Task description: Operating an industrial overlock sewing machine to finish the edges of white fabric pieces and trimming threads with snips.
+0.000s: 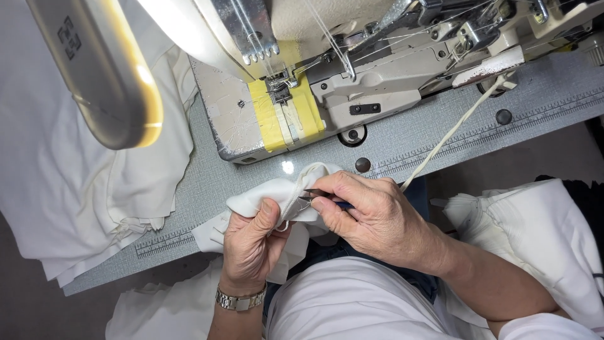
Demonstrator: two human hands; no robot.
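Grey table [440, 141]; left hand [251, 242] pinches white cloth [264, 195], right hand [371, 214] grips snips [314, 195].

- Grey work table [440, 135], textured top, printed ruler scale along its front edge.
- Sewing machine [352, 69] standing on it.
- White fabric pile [82, 189] draped over its left end.
- Small black knobs [362, 165] set in the surface.

A metal link wristwatch [240, 301] circles the wrist just below the left hand [250, 242]; the right hand [371, 217], across from the watch, is bare, forearm uncovered up to a white sleeve [547, 327]
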